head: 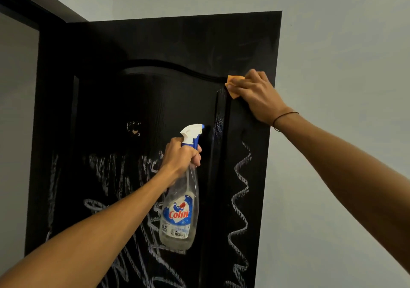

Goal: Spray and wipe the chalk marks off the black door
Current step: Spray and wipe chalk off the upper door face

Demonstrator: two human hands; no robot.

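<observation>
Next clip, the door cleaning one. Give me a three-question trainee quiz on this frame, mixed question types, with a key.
1. True or false: the left hand holds the spray bottle by its neck.
2. The orange cloth under the right hand lies against: A) the wall, B) the black door, C) the bottle.
3. Fill in: the zigzag chalk mark runs down the door's ____ edge strip, below the right hand.

Key: 1 true; 2 B; 3 right.
</observation>
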